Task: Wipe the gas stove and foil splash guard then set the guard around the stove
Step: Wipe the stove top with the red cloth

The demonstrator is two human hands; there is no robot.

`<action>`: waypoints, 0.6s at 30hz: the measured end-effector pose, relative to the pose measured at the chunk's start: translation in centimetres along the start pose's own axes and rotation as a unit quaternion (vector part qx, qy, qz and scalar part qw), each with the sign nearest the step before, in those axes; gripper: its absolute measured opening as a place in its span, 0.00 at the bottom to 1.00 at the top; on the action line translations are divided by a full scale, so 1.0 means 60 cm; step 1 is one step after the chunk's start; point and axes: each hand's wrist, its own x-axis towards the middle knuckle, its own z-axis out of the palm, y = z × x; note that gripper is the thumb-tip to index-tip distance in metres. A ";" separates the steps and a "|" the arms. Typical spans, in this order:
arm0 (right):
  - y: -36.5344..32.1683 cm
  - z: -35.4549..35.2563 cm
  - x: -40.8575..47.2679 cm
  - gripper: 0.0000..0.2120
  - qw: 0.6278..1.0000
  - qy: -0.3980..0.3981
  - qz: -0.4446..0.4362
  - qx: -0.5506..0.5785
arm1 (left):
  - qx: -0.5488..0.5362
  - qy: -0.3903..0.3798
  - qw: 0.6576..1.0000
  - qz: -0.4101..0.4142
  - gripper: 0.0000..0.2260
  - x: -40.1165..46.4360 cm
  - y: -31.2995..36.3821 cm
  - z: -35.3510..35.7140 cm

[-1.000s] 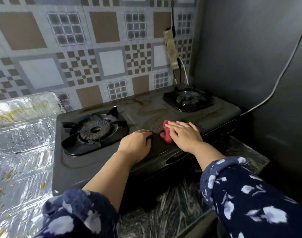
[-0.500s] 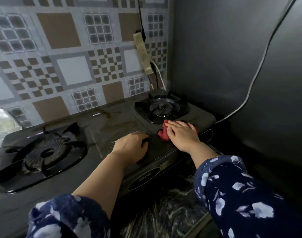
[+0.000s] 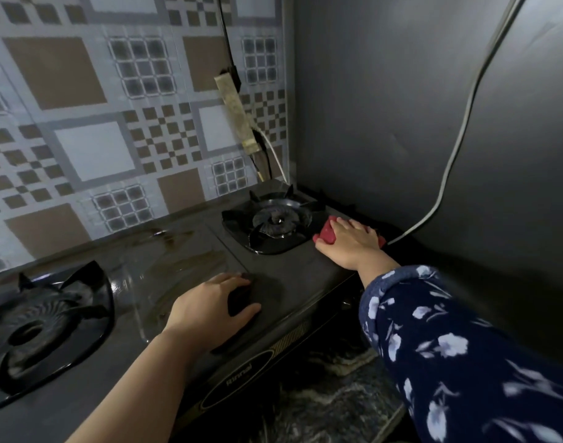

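The black two-burner gas stove (image 3: 184, 260) fills the lower left and middle of the head view. My right hand (image 3: 350, 243) presses a red cloth (image 3: 326, 233) flat on the stove's right end, just right of the right burner (image 3: 273, 220). My left hand (image 3: 209, 306) rests near the stove's front edge, its fingers curled over a small dark object that I cannot identify. The left burner (image 3: 40, 324) sits at the lower left. The foil splash guard is out of view.
A tiled wall (image 3: 113, 123) stands behind the stove and a dark wall (image 3: 433, 123) to its right. A power strip (image 3: 235, 113) hangs in the corner. A grey cable (image 3: 449, 161) runs down the dark wall. Dark patterned countertop (image 3: 305, 407) lies in front.
My right hand has slid the red cloth from the stove's front middle to its right end, past the right burner. The view has swung right, so the foil guard has left the frame.
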 end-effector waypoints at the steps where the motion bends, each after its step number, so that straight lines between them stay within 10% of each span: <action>1: 0.002 -0.002 0.007 0.40 1.000 0.004 0.004 -0.003 | -0.003 0.002 1.000 0.000 0.24 0.001 -0.001 0.001; 18: -0.144 0.027 -0.159 0.31 0.996 0.003 -0.080 0.027 | -0.041 -0.040 0.998 0.017 0.20 -0.005 -0.032 -0.022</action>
